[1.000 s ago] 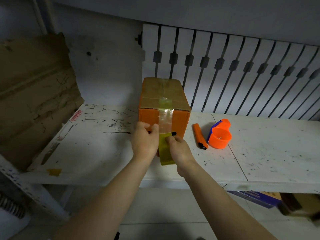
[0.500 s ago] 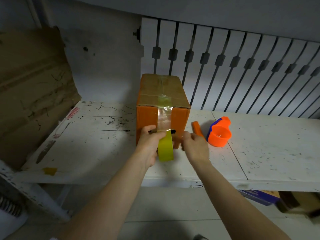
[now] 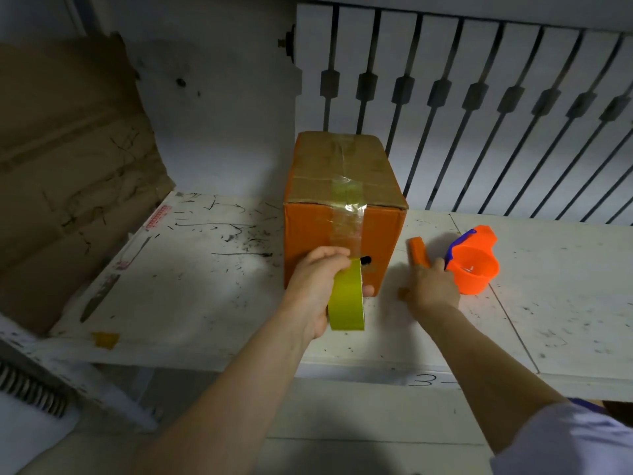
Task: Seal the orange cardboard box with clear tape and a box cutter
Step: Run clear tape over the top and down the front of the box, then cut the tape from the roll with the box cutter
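The orange cardboard box [image 3: 308, 241] stands on the white table [image 3: 205, 296], its brown top flaps closed. A strip of clear tape [image 3: 346, 228] runs over the top and down the front face. My left hand [image 3: 311, 286] grips the yellowish tape roll [image 3: 346, 303] against the lower front of the box, the strip still joined to the roll. To the right of the box lies the orange box cutter [image 3: 416, 250]. My right hand [image 3: 430, 289] covers its near end with fingers curled around it; only the far end shows.
An orange and blue tape dispenser [image 3: 474, 265] sits just right of the cutter, close to my right hand. A large brown cardboard sheet [image 3: 68, 166] leans at the left. A white slatted panel [image 3: 479, 97] backs the table. The table's front edge is near my forearms.
My right hand let go of the tape roll and moved right onto the box cutter. My left hand took over the roll and holds it at the box front.
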`<act>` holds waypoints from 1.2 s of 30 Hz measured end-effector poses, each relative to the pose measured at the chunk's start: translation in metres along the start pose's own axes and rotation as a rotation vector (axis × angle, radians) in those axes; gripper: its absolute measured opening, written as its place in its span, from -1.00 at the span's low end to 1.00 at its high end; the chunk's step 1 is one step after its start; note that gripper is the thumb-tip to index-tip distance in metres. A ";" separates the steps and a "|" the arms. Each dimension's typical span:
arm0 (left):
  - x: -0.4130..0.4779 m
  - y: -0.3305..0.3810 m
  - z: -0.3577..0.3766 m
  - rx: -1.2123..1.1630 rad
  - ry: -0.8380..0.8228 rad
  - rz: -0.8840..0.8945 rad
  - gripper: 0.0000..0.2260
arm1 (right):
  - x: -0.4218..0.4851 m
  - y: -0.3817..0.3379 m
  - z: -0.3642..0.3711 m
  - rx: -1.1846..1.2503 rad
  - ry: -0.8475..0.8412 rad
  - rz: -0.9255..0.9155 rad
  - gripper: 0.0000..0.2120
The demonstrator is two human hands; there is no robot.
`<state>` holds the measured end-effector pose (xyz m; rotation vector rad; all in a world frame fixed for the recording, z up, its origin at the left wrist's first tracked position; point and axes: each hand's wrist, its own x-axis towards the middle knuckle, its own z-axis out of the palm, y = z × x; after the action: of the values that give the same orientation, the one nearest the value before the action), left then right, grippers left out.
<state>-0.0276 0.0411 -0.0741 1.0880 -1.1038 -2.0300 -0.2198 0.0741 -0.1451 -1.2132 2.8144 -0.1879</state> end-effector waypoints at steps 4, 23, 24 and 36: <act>-0.001 -0.001 0.001 -0.007 0.007 0.005 -0.83 | -0.003 -0.005 -0.005 0.105 -0.037 0.066 -0.48; -0.021 0.006 0.013 0.041 0.051 0.023 -0.85 | -0.089 0.010 -0.089 1.557 -0.224 0.042 -0.81; -0.022 0.007 0.014 0.041 0.060 0.030 -0.85 | -0.092 0.011 -0.093 1.542 -0.220 0.015 -0.80; -0.026 0.009 0.018 0.028 0.106 0.039 -0.90 | -0.109 0.009 -0.117 1.207 -0.069 -0.140 -0.79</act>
<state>-0.0289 0.0640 -0.0509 1.1652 -1.0942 -1.9085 -0.1650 0.1693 -0.0290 -0.9816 1.8506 -1.5001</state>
